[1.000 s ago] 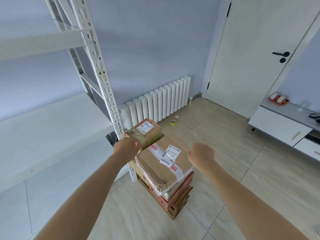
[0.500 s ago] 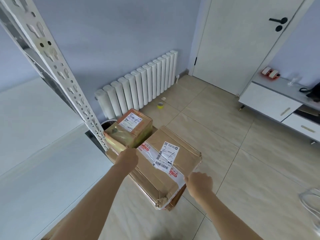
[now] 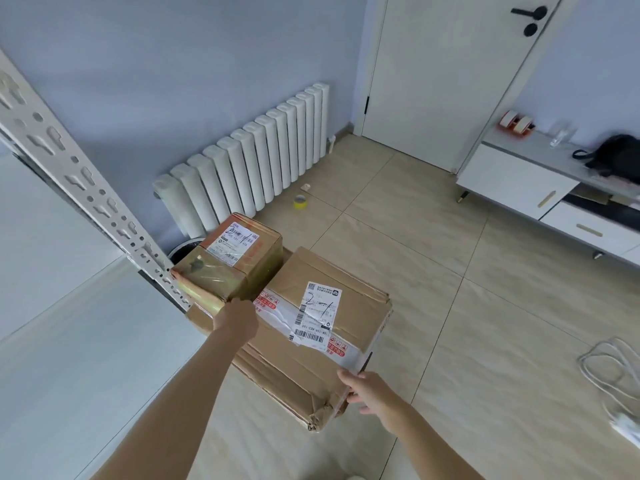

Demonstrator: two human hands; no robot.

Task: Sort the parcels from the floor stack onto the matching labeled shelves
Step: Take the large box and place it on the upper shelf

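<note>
The large cardboard parcel (image 3: 311,334) lies atop the floor stack, long axis running between both hands. Left hand (image 3: 237,320) presses its far-left edge, beside the small taped parcel (image 3: 232,258). Right hand (image 3: 369,393) clasps the near-right corner; finger closure underneath cannot be told.

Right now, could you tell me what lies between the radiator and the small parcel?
Head view: only bare floor tile between radiator and small parcel.

Pale blue walls (image 3: 173,64) meet a beige tiled floor (image 3: 485,306); a white ribbed radiator (image 3: 249,168) stands beside a white door (image 3: 443,71).
</note>
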